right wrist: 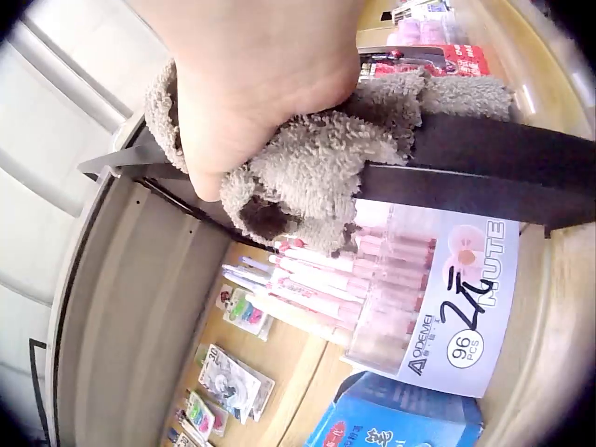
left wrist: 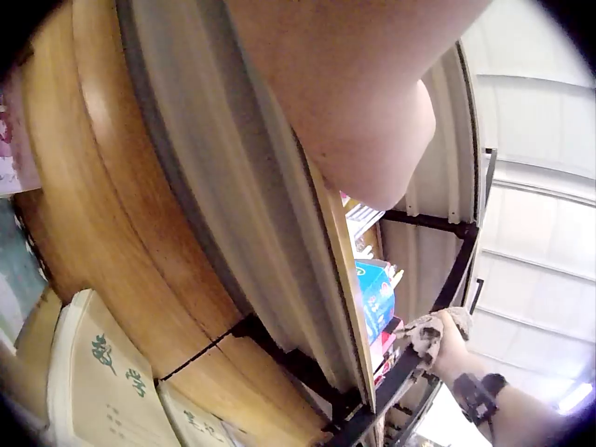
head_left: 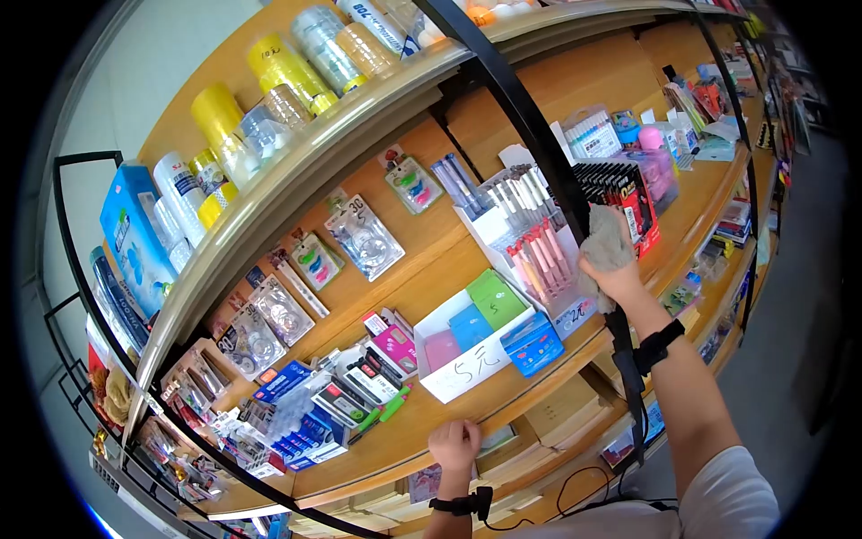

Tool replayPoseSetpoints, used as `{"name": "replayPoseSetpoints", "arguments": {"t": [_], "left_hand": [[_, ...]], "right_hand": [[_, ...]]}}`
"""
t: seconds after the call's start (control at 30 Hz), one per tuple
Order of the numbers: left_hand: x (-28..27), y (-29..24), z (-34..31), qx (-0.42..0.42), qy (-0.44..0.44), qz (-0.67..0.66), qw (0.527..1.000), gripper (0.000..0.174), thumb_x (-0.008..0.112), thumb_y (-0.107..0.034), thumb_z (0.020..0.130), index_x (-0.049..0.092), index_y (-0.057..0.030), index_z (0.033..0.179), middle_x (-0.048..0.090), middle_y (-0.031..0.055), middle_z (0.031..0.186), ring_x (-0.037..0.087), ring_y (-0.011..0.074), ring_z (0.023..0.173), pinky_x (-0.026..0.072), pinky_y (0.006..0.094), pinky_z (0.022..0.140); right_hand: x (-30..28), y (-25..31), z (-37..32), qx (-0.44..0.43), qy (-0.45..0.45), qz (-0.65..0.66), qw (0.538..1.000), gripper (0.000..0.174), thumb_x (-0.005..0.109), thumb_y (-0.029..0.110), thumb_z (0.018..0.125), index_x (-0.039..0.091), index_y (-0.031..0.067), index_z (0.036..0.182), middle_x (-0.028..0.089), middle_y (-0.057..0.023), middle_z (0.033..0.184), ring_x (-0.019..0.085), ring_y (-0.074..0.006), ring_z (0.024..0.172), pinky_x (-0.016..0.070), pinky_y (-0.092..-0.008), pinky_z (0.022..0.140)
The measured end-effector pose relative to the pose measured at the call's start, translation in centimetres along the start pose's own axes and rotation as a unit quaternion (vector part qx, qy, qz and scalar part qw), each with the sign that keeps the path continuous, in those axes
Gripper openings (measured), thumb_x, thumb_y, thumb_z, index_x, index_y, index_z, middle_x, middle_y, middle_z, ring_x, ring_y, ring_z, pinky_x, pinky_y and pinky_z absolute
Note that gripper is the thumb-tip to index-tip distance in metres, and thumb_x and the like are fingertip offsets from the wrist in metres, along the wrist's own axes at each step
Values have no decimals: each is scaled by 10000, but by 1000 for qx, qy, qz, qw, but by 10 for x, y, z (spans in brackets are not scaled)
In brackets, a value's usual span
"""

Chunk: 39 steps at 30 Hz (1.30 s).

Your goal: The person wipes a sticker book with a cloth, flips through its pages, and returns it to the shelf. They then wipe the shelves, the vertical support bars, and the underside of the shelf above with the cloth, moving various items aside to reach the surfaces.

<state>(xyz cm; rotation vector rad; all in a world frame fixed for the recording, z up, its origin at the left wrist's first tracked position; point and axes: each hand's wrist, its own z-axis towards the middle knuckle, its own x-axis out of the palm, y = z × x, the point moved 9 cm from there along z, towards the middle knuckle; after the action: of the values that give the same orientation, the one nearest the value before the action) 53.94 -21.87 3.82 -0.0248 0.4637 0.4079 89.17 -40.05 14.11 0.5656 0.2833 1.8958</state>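
Observation:
My right hand [head_left: 615, 269] grips a grey cloth [head_left: 608, 239] wrapped around the black metal shelf post [head_left: 539, 126]. In the right wrist view the fluffy cloth [right wrist: 317, 168] bunches under the palm and lies along the post [right wrist: 466, 168]. Just beside it stands a display box of pink pens [head_left: 543, 256], its front marked 2元. A rack of black pens [head_left: 611, 193] in red packaging is on the post's other side. My left hand [head_left: 456, 445], curled with nothing in it, is at the front edge of the wooden shelf [head_left: 377, 458].
A white box [head_left: 462, 373] marked 5元 and a blue box [head_left: 532, 344] stand near the shelf's front edge. Further left are marker boxes [head_left: 359, 386]. Tape rolls [head_left: 292, 72] fill the shelf above. Stacked notebooks [left wrist: 102, 372] lie on the shelf below.

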Motion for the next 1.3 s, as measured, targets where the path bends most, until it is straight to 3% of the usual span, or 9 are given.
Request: {"name": "replayPoseSetpoints", "arguments": {"t": [0.23, 0.4, 0.5, 0.7, 0.8, 0.87, 1.0, 1.13, 1.3], "left_hand": [[3, 3, -3, -19, 4, 26, 999, 208, 588, -67, 701, 441, -87, 555, 435, 90, 488, 445, 281, 425, 345, 379, 405], [2, -2, 0, -18, -4, 34, 999, 209, 581, -69, 724, 445, -80, 566, 447, 96, 505, 455, 292, 443, 340, 384, 412], [5, 0, 2, -31, -9, 46, 998, 214, 579, -67, 732, 443, -75, 568, 448, 93, 509, 462, 288, 449, 342, 386, 422], [1, -7, -4, -47, -38, -37, 997, 207, 569, -46, 719, 422, -53, 574, 428, 95, 530, 411, 279, 466, 311, 359, 448], [16, -80, 3, 97, -88, -237, 963, 193, 587, -33, 670, 422, -78, 580, 432, 75, 537, 408, 255, 466, 308, 344, 450], [35, -147, 29, 202, -20, -256, 945, 150, 589, -35, 652, 455, -75, 598, 456, 80, 561, 432, 254, 480, 322, 326, 458], [108, -183, 64, 137, 52, -289, 946, 137, 632, -47, 668, 533, -28, 762, 505, 127, 694, 504, 320, 652, 409, 387, 597], [145, -208, 97, 20, 4, -321, 947, 390, 644, -70, 695, 459, -1, 1031, 456, 157, 970, 463, 284, 877, 387, 358, 753], [200, -205, 100, -128, -17, -453, 882, 683, 617, -48, 718, 212, 22, 1264, 328, 168, 1160, 368, 273, 1094, 305, 410, 957]], "right_hand": [[-2, 10, -6, -18, 6, 0, 1000, 780, 738, 54, 627, 334, 74, 1295, 487, -106, 1194, 470, -207, 1126, 381, -309, 955], [-9, -15, -26, 40, 12, -6, 999, 848, 781, 94, 589, 325, 83, 1304, 468, -110, 1221, 455, -223, 1150, 363, -343, 977], [-15, -25, -55, 98, 31, 44, 994, 860, 789, 119, 584, 324, 101, 1308, 466, -123, 1228, 472, -251, 1143, 370, -362, 969], [-21, -34, -71, 109, 114, -40, 987, 848, 785, 214, 606, 323, 117, 1310, 464, -148, 1237, 484, -320, 1143, 394, -370, 942], [-23, -35, -68, 49, 140, -31, 988, 854, 778, 243, 620, 313, 109, 1323, 459, -143, 1247, 491, -313, 1137, 398, -365, 938], [-23, -39, -66, -9, 166, -13, 986, 854, 775, 240, 626, 309, 108, 1329, 460, -138, 1246, 492, -310, 1136, 399, -362, 939], [-20, -58, -68, 29, 224, 36, 973, 857, 784, 240, 611, 321, 128, 1323, 486, -134, 1210, 518, -308, 1095, 429, -359, 908], [-25, -78, -72, 90, 328, -58, 939, 826, 786, 364, 563, 432, 58, 1244, 526, -149, 1137, 540, -319, 1044, 441, -368, 894], [-45, -105, -80, -26, 341, -24, 940, 875, 783, 435, 513, 453, 52, 1228, 570, -151, 1101, 570, -349, 970, 467, -404, 827]]}}
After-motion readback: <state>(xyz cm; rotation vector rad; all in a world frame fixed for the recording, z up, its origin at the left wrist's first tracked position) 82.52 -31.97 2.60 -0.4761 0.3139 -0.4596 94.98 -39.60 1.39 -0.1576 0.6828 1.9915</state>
